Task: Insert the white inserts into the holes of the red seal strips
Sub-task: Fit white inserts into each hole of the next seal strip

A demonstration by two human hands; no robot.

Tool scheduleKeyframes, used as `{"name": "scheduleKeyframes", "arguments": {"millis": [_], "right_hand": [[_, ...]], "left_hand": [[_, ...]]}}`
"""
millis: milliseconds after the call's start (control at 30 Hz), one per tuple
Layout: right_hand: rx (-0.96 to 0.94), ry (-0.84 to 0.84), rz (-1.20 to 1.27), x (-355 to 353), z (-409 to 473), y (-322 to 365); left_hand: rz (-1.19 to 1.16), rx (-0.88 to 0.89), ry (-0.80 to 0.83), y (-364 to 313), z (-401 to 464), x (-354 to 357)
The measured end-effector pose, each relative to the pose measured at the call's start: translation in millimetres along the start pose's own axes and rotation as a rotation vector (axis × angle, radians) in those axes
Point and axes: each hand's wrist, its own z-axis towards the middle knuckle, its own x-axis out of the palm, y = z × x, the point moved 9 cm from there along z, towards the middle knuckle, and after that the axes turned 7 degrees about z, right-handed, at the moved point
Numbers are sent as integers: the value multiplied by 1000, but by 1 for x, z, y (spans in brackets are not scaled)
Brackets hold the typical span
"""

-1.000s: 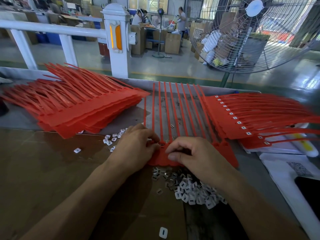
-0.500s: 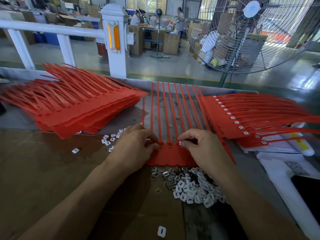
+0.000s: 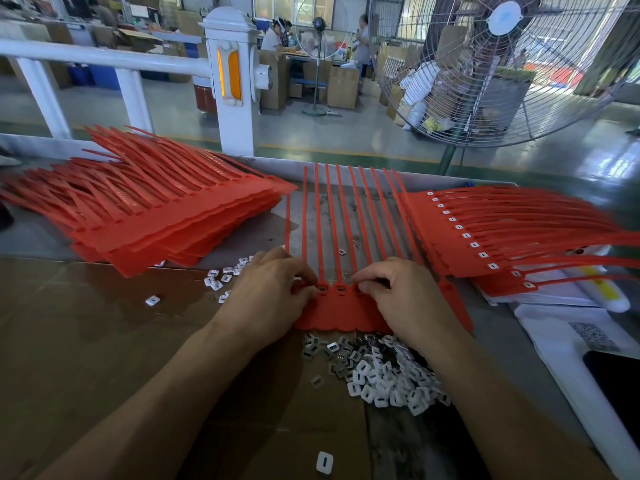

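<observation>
Hands: two, left hand point(image 3: 273, 292) and right hand point(image 3: 405, 299); red strip sheet under the hands point(image 3: 341, 311): one, with some ten tails; stack of unfilled red sheets point(image 3: 166, 220): one; stack of filled red sheets point(image 3: 485, 237): one; heap of white inserts point(image 3: 384, 374): one, pieces too many to count; standing fans: two.

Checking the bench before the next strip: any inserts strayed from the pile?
Yes. One insert lies alone on the cardboard near the front edge, well clear of the pile. Another sits alone further left, and a few lie scattered beside the left hand.
</observation>
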Motion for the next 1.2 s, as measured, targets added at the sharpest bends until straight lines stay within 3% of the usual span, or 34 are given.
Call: {"name": "scheduleKeyframes", "arguments": {"millis": [133, 267, 500, 633, 867, 1200], "right_hand": [[11, -49, 53, -10, -5, -3], [-14, 9, 42, -7, -10, 5], [-152, 366, 48, 24, -30, 39], [-178, 474, -20, 34, -37, 46], [-205, 485, -94, 36, -40, 48], [-196, 465, 6, 29, -40, 48]], "left_hand": [[-7, 4, -1, 0, 1, 1], [-2, 9, 4, 0, 0, 1], [5, 12, 1, 0, 0, 0], [11, 14, 1, 1, 1, 0], [9, 13, 6, 0, 0, 0], [-2, 14, -15, 0, 1, -1]]}}
